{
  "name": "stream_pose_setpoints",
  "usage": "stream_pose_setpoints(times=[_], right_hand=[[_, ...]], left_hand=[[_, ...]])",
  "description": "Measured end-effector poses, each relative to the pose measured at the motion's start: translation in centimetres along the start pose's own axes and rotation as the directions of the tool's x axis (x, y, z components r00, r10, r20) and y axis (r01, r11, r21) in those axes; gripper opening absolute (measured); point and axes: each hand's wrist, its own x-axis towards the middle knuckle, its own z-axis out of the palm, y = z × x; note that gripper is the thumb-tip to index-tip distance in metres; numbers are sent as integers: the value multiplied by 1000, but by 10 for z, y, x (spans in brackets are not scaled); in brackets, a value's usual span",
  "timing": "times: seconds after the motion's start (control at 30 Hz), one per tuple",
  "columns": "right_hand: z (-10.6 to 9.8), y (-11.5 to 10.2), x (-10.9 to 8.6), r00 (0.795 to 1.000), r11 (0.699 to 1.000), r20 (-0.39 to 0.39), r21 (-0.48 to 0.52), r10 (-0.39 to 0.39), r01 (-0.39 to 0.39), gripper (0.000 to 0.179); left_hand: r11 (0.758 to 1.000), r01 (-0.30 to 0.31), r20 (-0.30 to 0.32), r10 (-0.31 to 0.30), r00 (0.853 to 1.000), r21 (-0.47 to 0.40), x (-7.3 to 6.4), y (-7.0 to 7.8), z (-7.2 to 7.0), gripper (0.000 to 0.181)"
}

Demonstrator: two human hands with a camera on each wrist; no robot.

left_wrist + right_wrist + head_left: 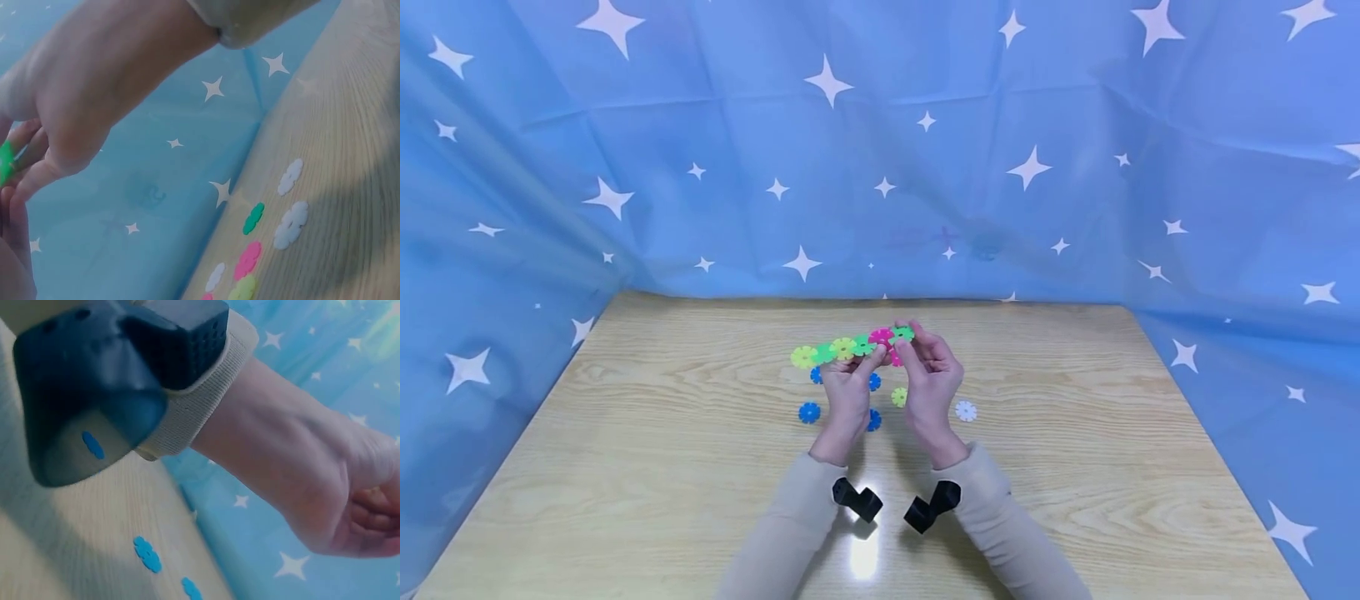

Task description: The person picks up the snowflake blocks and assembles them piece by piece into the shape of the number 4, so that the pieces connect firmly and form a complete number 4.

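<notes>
A chain of snowflake-shaped plastic discs (843, 347) is held up above the table, yellow, green and pink pieces joined in a slanting row. My left hand (847, 396) grips it around the middle, thumb on the near side. At the chain's right end my right hand (934, 396) pinches a green disc (902, 334) beside the pink disc (880, 336). Another pink piece (897, 358) shows just below, partly covered by the right thumb. How firmly the end pieces are joined cannot be made out. Only a bit of green disc (6, 162) appears between fingers in the left wrist view.
Loose discs lie on the wooden table (647, 467): blue ones (809, 412), a yellow one (899, 397) and a white one (966, 411). The left wrist view adds a green disc (253, 218) and a pink one (248, 260). A blue star-patterned curtain (925, 208) stands behind.
</notes>
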Motion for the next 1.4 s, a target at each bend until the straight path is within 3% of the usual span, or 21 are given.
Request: stream_pose_setpoints(times=[0.27,0.53,0.83,1.2,1.4], right_hand=[[-1,0,3,999,999,2,-4,40,-40,11],[0,1,0,995,995,-24,31,100,-100,19],[2,-15,5,992,992,39,29,118,-119,24],[-9,-26,12,966,973,116,-48,230,-226,22],[-17,-28,17,942,954,158,-79,297,-288,20]], left_hand=[[999,-3,-16,4,1000,46,1,-1,1,22],[998,-15,-13,16,1000,63,2,-1,-2,21],[985,-126,124,112,986,116,8,17,-3,20],[988,-109,120,96,988,106,9,18,-3,7],[980,-110,122,91,988,163,12,19,-6,11]])
